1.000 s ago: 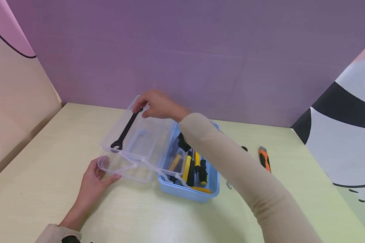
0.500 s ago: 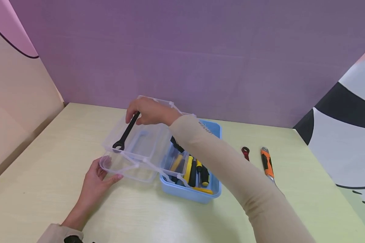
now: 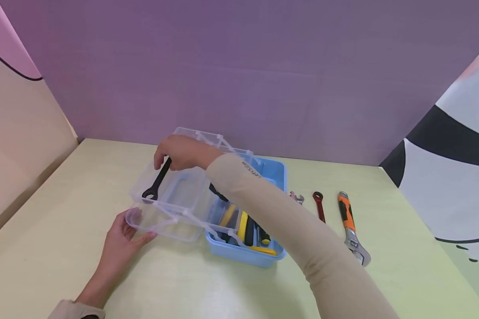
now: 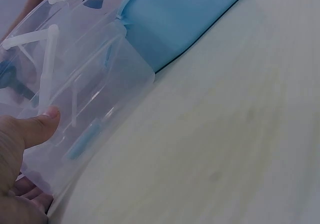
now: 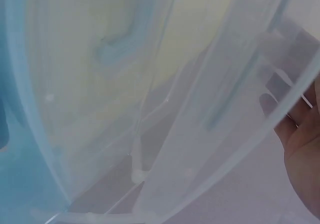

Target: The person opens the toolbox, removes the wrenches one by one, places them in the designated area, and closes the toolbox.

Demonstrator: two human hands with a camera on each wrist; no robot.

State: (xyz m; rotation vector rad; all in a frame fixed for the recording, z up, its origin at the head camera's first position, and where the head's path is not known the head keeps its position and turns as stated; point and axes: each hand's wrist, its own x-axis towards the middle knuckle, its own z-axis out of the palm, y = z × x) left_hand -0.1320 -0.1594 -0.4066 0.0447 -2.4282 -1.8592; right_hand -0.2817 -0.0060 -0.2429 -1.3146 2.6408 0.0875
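Observation:
My right hand (image 3: 181,153) holds the upper end of a black wrench (image 3: 159,178) with its fingers pointing down. The wrench's ring end lies low in a clear plastic tray (image 3: 193,186) of a blue toolbox (image 3: 243,258), spread out to the left on hinged arms. My left hand (image 3: 119,243) grips the left end of the lower clear section, thumb (image 4: 42,129) along the near side and fingers round the end. In the right wrist view, clear plastic covers part of the right hand (image 5: 305,154); the wrench is not seen there.
Several yellow and black screwdrivers (image 3: 249,230) lie inside the blue box, partly behind my right sleeve (image 3: 279,221). To the right rest an orange-handled adjustable wrench (image 3: 347,215), a red wrench (image 3: 319,204) and a small silver wrench (image 3: 299,199). A purple wall (image 3: 239,79) stands behind.
My right hand has moved left and down with the wrench's upper end, so the wrench sits lower in the tray. The sleeve now uncovers the tools at right. My left hand keeps its place.

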